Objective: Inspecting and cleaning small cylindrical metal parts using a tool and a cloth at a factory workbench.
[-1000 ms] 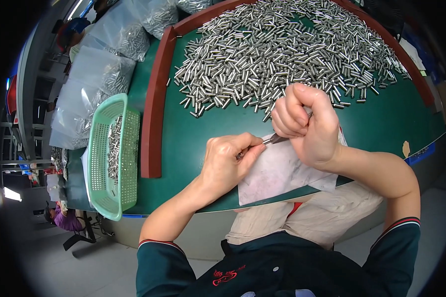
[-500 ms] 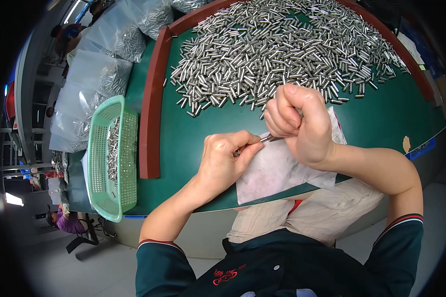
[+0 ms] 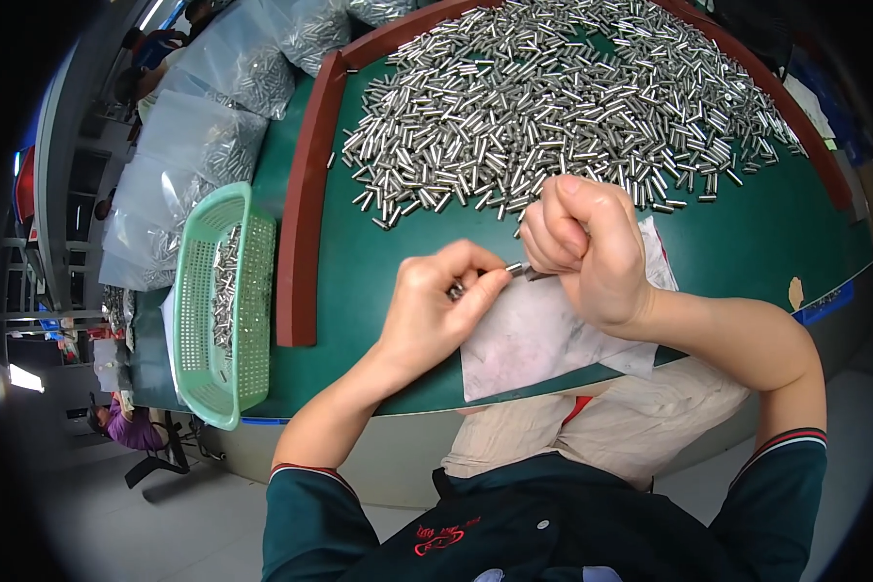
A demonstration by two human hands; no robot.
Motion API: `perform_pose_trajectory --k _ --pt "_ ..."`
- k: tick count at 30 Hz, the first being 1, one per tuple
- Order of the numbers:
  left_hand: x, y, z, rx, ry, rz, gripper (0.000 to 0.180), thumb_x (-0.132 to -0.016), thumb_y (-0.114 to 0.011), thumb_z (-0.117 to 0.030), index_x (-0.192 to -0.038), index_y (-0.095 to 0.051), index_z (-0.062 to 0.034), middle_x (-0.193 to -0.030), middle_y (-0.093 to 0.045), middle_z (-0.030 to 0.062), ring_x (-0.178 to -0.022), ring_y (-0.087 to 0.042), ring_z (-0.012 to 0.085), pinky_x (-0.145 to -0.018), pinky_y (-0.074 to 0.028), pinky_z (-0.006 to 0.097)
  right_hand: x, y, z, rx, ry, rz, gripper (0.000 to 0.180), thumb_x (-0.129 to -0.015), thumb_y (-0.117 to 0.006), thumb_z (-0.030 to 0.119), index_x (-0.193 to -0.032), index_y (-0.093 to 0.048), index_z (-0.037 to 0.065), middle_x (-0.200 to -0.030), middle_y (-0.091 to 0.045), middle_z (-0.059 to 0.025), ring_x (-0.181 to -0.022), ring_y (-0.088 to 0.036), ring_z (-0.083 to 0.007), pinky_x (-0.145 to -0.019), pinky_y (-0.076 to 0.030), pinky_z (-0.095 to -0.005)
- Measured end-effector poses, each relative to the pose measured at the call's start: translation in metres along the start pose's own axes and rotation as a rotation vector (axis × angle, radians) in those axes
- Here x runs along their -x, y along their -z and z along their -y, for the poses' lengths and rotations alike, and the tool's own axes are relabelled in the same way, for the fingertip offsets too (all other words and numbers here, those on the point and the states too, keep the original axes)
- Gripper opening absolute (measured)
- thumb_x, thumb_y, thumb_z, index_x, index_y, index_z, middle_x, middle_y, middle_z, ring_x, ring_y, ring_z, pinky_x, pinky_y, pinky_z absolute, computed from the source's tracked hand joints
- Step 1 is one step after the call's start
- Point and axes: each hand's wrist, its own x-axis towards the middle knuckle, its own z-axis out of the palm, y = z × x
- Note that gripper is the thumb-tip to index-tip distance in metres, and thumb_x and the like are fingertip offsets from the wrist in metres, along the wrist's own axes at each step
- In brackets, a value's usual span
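My left hand (image 3: 436, 301) pinches a short shiny metal pin (image 3: 514, 269) between thumb and forefinger. More metal shows inside its curled fingers, likely further pins. Close to its right, my right hand (image 3: 592, 252) is closed in a fist, thumb on top. A dark, thin tip (image 3: 533, 275) sticks out below that fist and meets the pin's end; the rest of it is hidden in the fist. Under both hands lies a smudged white cloth or paper sheet (image 3: 524, 339). Beyond them spreads a large heap of loose metal pins (image 3: 543, 116).
A green table (image 3: 737, 233) carries dark red wooden rails (image 3: 306, 213) around the heap. At left stands a light green plastic basket (image 3: 252, 359) with pins inside. Clear bags of pins (image 3: 179, 145) line the left edge. A person in purple (image 3: 136, 427) sits far left.
My left hand's thumb and fingers have shifted slightly, and the pin shows more plainly. The right fist stays almost in place. The whole view has moved a little.
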Motion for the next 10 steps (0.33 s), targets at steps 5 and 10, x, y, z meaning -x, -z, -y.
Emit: perform_pose_trajectory --k 5,10 --pt "-0.005 0.021 0.013 1.287 0.423 0.22 0.007 -0.085 -0.053 -0.011 -0.088 -0.049 -0.0063 -0.077 -0.052 0.0051 -0.05 -0.028 0.0023 -0.046 -0.025 0.016 -0.004 0.004 -0.001 -0.032 -0.052 0.01 0.039 -0.086 -0.032 0.024 -0.05 -0.028 0.012 -0.041 -0.024 0.0016 -0.038 -0.017 -0.0084 -0.038 -0.016 -0.0247" --pt "-0.008 0.023 0.03 1.355 0.4 0.253 0.014 -0.084 -0.054 -0.011 -0.097 -0.052 -0.0066 -0.085 -0.053 0.0065 -0.05 -0.029 0.0023 -0.045 -0.025 0.016 -0.007 0.002 0.0 -0.003 -0.057 -0.001 0.04 -0.088 -0.031 0.025 -0.05 -0.027 0.012 -0.041 -0.025 0.0017 -0.038 -0.017 -0.0089 -0.038 -0.017 -0.0245"
